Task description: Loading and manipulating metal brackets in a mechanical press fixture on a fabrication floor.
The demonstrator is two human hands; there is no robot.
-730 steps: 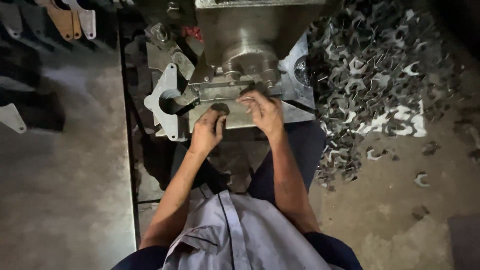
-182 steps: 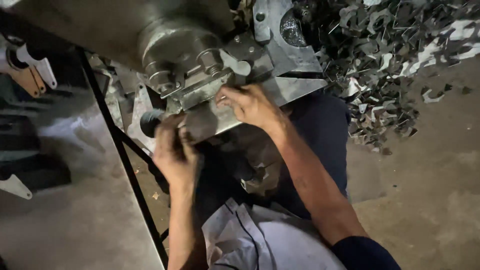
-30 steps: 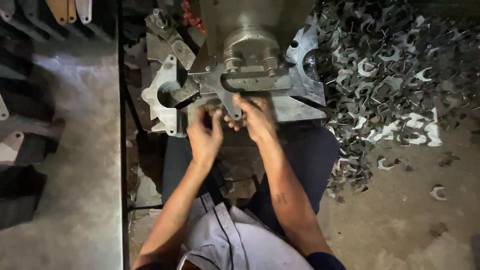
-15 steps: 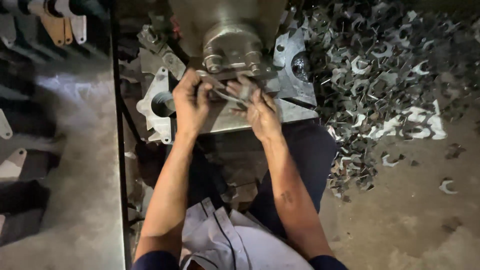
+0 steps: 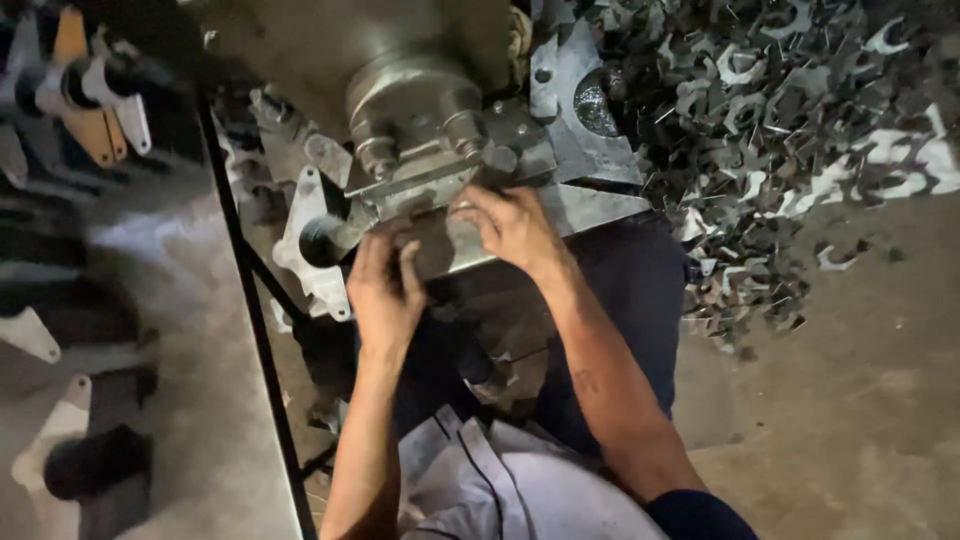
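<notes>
Beneath both hands, a flat grey metal plate is held against the bed of a press, directly under the round steel ram. The left hand is laid on the near left part of the plate, palm down, fingers spread and pointing away from the body. The right hand is set on the plate's right part, fingers curled over its far edge; whether the edge is truly pinched cannot be told. The two hands are kept a little apart, neither one closed into a fist. Just left of the left hand, a pale bracket with a round hole is seen standing on the machine frame. Beyond the right hand, a larger grey sheet with a dark round opening is propped, and further right a heap of small curved metal offcuts is spread over the floor.
</notes>
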